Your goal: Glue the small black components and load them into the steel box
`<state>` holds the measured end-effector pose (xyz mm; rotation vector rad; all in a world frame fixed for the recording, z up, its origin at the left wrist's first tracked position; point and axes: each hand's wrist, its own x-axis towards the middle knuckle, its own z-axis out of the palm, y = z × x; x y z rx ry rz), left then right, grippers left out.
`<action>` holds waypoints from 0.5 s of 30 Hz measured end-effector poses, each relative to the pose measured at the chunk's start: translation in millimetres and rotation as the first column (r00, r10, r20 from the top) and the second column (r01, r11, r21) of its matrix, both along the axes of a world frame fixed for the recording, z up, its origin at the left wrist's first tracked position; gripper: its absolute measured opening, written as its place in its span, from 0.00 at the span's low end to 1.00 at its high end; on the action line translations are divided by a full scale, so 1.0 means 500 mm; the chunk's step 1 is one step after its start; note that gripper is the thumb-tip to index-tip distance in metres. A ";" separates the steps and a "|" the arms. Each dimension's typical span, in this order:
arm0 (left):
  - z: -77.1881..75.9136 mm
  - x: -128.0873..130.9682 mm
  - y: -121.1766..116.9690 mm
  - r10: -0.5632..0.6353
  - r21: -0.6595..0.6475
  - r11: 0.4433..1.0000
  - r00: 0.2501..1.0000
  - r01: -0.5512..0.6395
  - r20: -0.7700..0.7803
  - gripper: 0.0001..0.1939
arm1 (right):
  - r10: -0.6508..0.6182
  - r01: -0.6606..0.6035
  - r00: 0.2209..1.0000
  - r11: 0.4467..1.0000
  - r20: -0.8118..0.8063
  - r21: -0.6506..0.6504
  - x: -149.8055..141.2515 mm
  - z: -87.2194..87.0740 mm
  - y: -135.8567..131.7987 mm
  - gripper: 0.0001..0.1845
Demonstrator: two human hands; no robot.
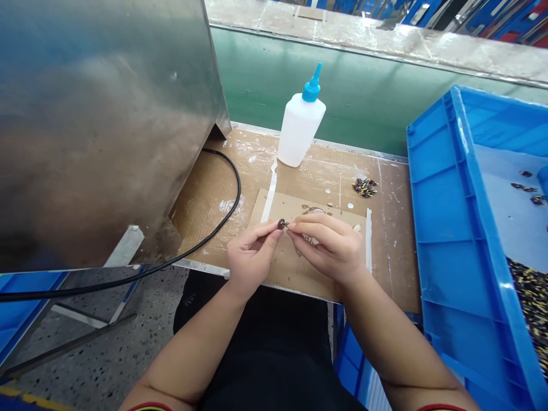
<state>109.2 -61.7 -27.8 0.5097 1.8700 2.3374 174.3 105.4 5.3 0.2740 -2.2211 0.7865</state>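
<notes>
My left hand (250, 254) pinches a small black ring (281, 224) between thumb and forefinger above a cardboard sheet (274, 208). My right hand (327, 242) is closed beside it, its fingertips meeting the ring from the right and pinching something tiny that I cannot make out. Both hands hover over the near part of the workbench (308, 171).
A white glue bottle (301, 121) with a blue nozzle stands at the back. A small heap of dark parts (365, 186) lies to the right. A blue crate (466, 240) holds more such parts. A steel housing (98, 125) and black cable (231, 188) are on the left.
</notes>
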 end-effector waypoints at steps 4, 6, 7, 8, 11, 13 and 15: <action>-0.002 -0.002 0.001 0.018 0.031 0.999 0.998 -0.016 -0.059 0.07 | 0.027 -0.027 0.999 1.000 -0.032 -0.004 0.000 -0.005 -0.004 0.13; -0.007 -0.003 -0.001 0.015 0.046 0.999 0.994 -0.010 -0.110 0.08 | 0.035 -0.035 0.998 0.999 -0.055 0.007 0.000 -0.005 -0.005 0.13; -0.009 -0.004 -0.001 0.011 0.048 0.999 0.991 -0.005 -0.135 0.09 | 0.041 -0.040 0.997 0.999 -0.067 0.012 0.000 -0.004 -0.006 0.13; -0.011 -0.005 -0.002 0.008 0.047 0.999 0.987 0.000 -0.158 0.09 | 0.047 -0.046 0.996 0.999 -0.077 0.016 0.000 -0.003 -0.007 0.13; -0.011 -0.007 -0.004 -0.001 0.044 0.999 0.981 0.009 -0.195 0.11 | 0.069 -0.068 0.994 0.998 -0.086 0.014 0.000 -0.001 -0.007 0.13; -0.007 -0.007 -0.005 -0.011 0.044 0.999 0.981 0.020 -0.192 0.10 | 0.076 -0.075 0.993 0.997 -0.086 0.014 0.000 -0.001 -0.007 0.13; -0.003 -0.006 -0.004 -0.011 0.039 0.999 0.985 0.019 -0.174 0.08 | 0.074 -0.072 0.993 0.997 -0.093 0.022 0.000 -0.002 -0.008 0.13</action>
